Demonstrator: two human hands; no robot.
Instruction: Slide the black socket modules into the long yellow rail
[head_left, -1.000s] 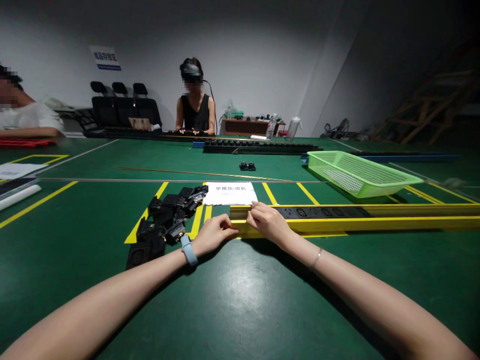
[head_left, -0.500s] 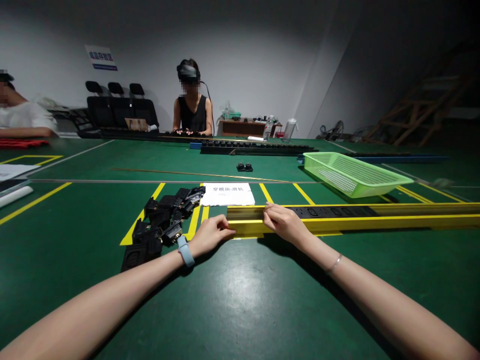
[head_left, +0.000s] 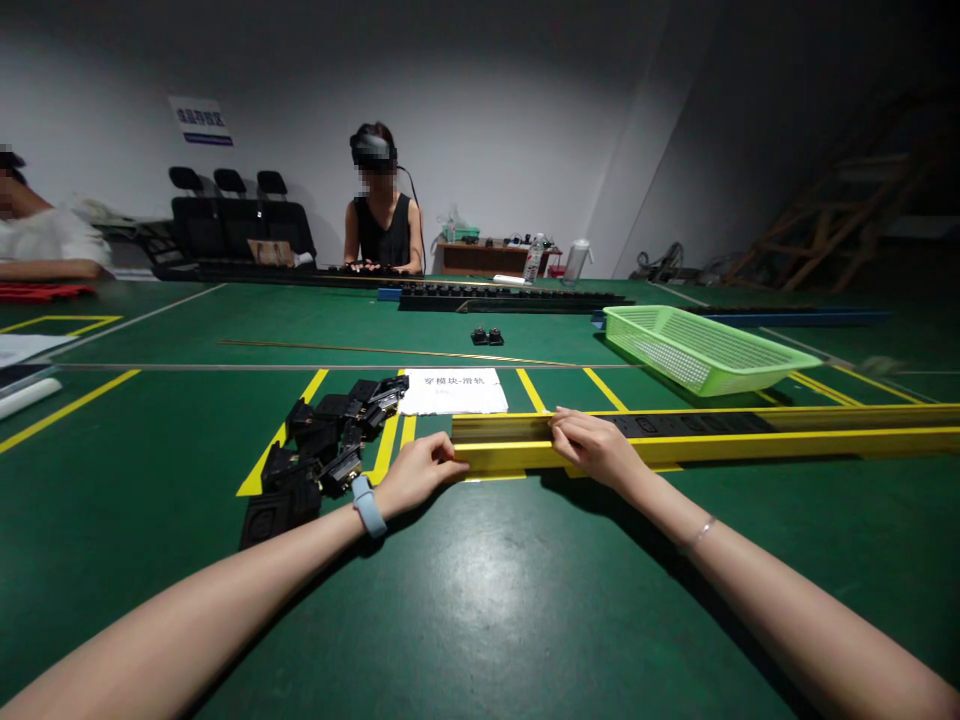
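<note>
A long yellow rail [head_left: 750, 445] lies across the green table, with black socket modules [head_left: 690, 424] sitting in its channel. My left hand [head_left: 416, 472] grips the rail's left end, fingers curled around it. My right hand [head_left: 592, 447] rests on top of the rail a little further right, fingers bent over the channel and pressing on a black module there. A pile of loose black socket modules [head_left: 322, 450] lies just left of my left hand.
A white paper label [head_left: 452, 391] lies behind the rail. A green plastic basket [head_left: 697, 348] stands at the right. Two small black parts [head_left: 486, 337] and a long black strip [head_left: 510, 297] lie further back. A person [head_left: 381, 215] sits opposite; another person's arm [head_left: 45, 268] rests at the far left.
My right hand has slid to the right along the top of the rail. My left hand has stayed at the rail's left end.
</note>
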